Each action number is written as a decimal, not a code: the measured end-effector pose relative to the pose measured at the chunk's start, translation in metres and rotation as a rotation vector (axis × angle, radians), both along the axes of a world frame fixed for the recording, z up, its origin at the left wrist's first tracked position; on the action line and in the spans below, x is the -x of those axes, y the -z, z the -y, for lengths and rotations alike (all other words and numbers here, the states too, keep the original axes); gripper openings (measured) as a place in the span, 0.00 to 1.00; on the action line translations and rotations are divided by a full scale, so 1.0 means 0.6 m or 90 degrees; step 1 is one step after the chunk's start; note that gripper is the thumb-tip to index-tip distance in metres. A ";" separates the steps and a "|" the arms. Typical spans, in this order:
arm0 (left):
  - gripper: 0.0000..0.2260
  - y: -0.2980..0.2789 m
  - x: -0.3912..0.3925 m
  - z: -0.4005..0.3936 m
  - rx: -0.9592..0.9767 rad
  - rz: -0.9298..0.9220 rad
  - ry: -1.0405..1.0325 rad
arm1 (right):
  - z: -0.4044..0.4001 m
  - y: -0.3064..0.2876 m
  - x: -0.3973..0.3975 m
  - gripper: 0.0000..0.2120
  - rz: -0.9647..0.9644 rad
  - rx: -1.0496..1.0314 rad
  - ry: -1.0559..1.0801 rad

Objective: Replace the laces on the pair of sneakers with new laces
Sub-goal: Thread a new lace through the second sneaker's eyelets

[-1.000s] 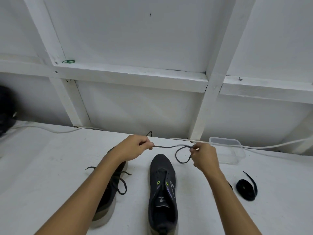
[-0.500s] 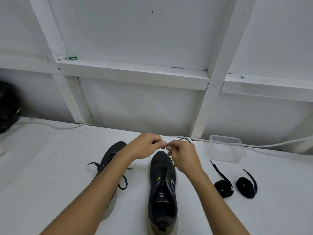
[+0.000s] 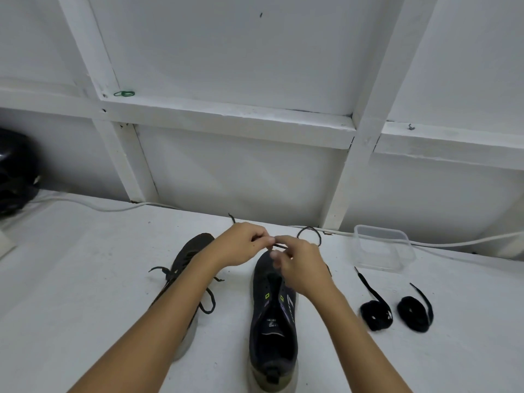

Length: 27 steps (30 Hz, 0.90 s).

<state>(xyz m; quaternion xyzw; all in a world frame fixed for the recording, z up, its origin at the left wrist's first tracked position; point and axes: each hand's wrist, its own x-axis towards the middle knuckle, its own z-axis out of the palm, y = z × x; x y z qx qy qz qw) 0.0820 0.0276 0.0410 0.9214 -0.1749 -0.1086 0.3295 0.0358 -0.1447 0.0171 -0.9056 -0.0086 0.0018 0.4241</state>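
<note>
Two dark sneakers stand on the white table. The right sneaker (image 3: 272, 313) has no lace in its eyelets; the left sneaker (image 3: 188, 259), partly hidden by my left forearm, still carries its lace. My left hand (image 3: 241, 246) and my right hand (image 3: 297, 265) meet above the right sneaker's toe, both pinching a thin dark lace (image 3: 310, 232) that loops out behind my right hand, one end sticking up beyond my left hand. Two coiled black laces (image 3: 375, 312) (image 3: 414, 310) lie to the right.
A clear plastic container (image 3: 381, 246) stands at the back right near the wall. A white cable (image 3: 93, 207) runs along the table's back edge. A black object (image 3: 14, 171) sits at the far left. A green rubber band (image 3: 124, 93) lies on the wall ledge.
My hands, apart with the lace stretched between them a second ago, have come together over the right sneaker's toe, folding the lace. The two coiled laces are now uncovered.
</note>
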 end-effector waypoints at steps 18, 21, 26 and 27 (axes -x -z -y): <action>0.14 0.021 0.001 -0.002 0.046 -0.007 -0.013 | -0.011 0.007 -0.012 0.10 0.005 0.052 0.001; 0.10 0.024 0.000 -0.012 0.064 -0.033 -0.015 | 0.008 0.007 -0.016 0.08 0.006 0.021 0.068; 0.09 0.029 -0.006 -0.058 0.029 -0.053 -0.041 | 0.087 0.017 -0.043 0.07 -0.007 0.001 0.230; 0.09 0.032 -0.007 -0.066 0.023 -0.060 -0.041 | 0.100 0.018 -0.047 0.07 -0.014 -0.003 0.254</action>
